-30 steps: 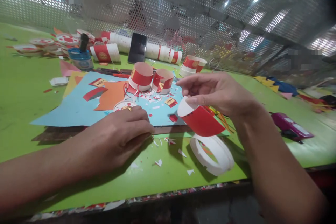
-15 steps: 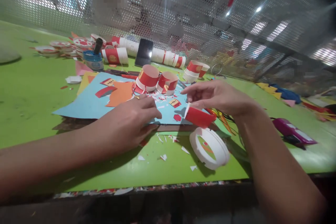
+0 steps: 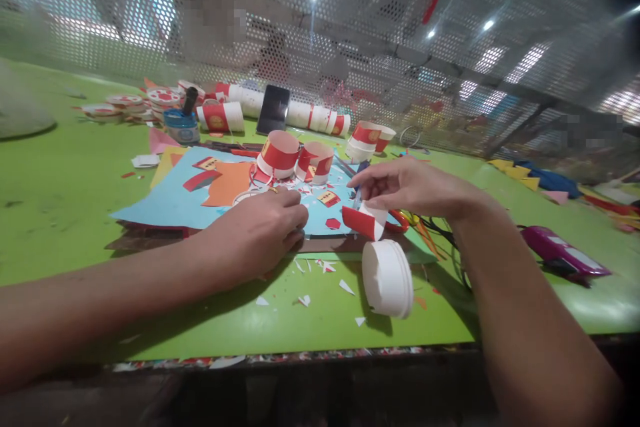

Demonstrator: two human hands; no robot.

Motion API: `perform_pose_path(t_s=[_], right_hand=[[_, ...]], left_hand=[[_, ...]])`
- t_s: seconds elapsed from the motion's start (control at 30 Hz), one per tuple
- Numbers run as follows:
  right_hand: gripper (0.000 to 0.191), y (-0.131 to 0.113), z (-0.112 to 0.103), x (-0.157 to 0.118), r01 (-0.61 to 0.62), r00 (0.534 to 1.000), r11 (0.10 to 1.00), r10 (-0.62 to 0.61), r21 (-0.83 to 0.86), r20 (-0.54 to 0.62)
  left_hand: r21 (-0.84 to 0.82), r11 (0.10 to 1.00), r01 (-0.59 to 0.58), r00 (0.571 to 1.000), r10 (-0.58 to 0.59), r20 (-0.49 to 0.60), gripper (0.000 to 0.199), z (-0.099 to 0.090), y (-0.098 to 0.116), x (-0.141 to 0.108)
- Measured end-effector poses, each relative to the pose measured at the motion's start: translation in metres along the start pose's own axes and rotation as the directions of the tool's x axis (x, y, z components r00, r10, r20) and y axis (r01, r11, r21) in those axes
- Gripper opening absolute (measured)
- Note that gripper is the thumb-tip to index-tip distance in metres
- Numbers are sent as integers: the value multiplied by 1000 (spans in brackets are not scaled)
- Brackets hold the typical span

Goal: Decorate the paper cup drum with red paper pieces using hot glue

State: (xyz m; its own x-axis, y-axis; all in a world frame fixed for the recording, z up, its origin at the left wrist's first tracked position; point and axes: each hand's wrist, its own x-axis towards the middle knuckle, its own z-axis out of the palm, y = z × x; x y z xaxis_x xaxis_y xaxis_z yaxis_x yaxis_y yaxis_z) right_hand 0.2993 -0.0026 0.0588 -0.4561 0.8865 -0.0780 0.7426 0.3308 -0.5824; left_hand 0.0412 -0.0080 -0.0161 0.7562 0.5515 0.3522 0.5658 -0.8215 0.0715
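Observation:
My left hand rests at the near edge of a light blue sheet, its fingers curled in; whatever lies inside them is hidden. Over the sheet's right side my right hand pinches a slim pen-like tool with a blue end. Just below its thumb lies a curled red-and-white piece of paper cup. Nearer to me, a white cut-off cup bottom stands on its side. Beyond my hands are a red-banded paper cup and a cut cup among paper scraps.
A dark phone leans on a row of stacked cups at the back. To the left stands a blue jar beside round decorated pieces. A purple tool lies at right on the green table.
My left hand's fingers have curled in. The pen-like tool now shows at my right fingertips. The red cup piece has turned, and the cup bottom has rolled to show its closed side.

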Motion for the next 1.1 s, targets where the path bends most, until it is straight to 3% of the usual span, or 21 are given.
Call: perform_pose_path(t_s=[0.33,0.43,0.5,0.6,0.67,0.77,0.93,1.1], right_hand=[[30,-2,1,-3,-7,1000,950,-1,-313,-23],[20,-12,4,-6,42,989,925,-93,-378,-117],[14,-23,12,-8,148,968,927,-207,-344,-142],[18,-40,29,-9,315,941,897,-337,-310,-17],[22,-48,41,-8,346,936,868,-347,-355,63],[26,-56,51,-6,295,955,836,-269,-462,124],[28,-59,48,-6,130,982,842,-37,-523,184],[42,-55,40,-7,-42,986,810,130,-584,109]], left_hand=[[-68,997,47,998,-50,-40,13,7,0,-4],[-94,994,52,998,-55,-34,20,8,1,-4],[-103,993,55,998,-59,-33,21,10,1,-5],[-102,993,51,998,-55,-39,20,11,1,-5],[-81,996,41,998,-45,-48,20,11,1,-5],[-38,999,24,998,-27,-53,18,11,2,-5],[-6,1000,21,998,-21,-52,17,6,6,-6],[-14,1000,-5,999,4,-37,20,2,9,-6]])
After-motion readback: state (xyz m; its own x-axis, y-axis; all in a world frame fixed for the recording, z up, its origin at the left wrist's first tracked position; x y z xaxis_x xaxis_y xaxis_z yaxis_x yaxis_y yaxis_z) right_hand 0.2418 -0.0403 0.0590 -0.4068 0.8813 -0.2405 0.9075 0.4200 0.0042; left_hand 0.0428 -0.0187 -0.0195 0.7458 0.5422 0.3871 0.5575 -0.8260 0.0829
